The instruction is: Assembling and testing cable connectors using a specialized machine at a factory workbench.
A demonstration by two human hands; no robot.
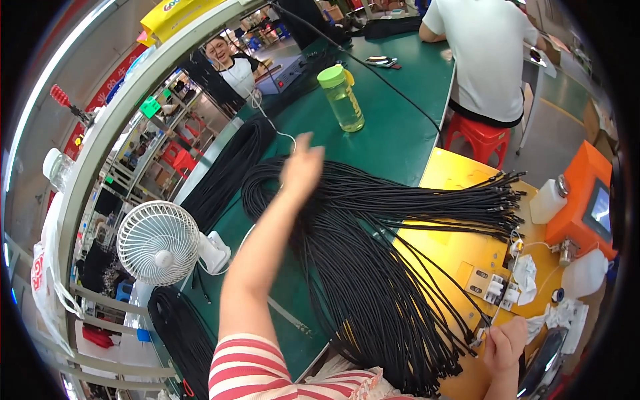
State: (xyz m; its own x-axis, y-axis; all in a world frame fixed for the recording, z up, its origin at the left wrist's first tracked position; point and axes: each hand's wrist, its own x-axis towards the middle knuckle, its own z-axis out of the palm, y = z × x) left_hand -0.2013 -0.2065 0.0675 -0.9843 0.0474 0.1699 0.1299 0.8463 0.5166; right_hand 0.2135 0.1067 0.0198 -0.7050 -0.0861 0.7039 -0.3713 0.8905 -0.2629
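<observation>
A thick bundle of black cables (373, 280) is spread over the green table and the yellow bench plate, bent round at its far left end. My left hand (303, 167) is stretched out over that bend, its fingers smeared by motion, so its grip does not show. At the lower right my right hand (505, 343) is closed in a pinch on the end of a black cable, beside a small metal fitting (477, 339). More cable ends with connectors (500, 203) fan out across the yellow plate (453, 170).
A white fan (160, 247) stands left of my arm, near other black cable bundles (230, 173). Farther back is a green-lidded bottle (341, 99). An orange machine (583, 200) and white bottles (550, 200) stand at the right. Two people sit beyond, one on a red stool (477, 137).
</observation>
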